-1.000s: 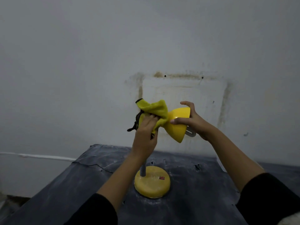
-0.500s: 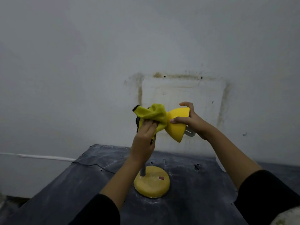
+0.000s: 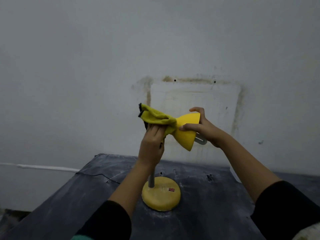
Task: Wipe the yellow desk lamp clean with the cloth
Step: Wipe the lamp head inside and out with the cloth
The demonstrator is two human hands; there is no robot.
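Observation:
The yellow desk lamp stands on a dark table, its round base (image 3: 161, 195) with a small red switch near the middle and a grey stem rising behind my left arm. Its yellow cone shade (image 3: 186, 131) is tipped sideways, its wide mouth facing right. My right hand (image 3: 201, 127) grips the shade's rim, thumb on the near side and fingers over the top. My left hand (image 3: 152, 142) holds a bunched yellow-green cloth (image 3: 156, 116) against the narrow end of the shade. A grey bulb part (image 3: 200, 141) pokes out below the shade's mouth.
The dark, dusty table (image 3: 216, 201) runs up to a white wall (image 3: 103, 66) with a stained rectangular mark. A white cable (image 3: 46, 168) runs along the wall at the left. The table's left edge drops off toward the floor.
My left hand has slid the cloth along the shade's narrow end, and the cloth's loose end now spreads up and to the left. My right hand keeps the same grip.

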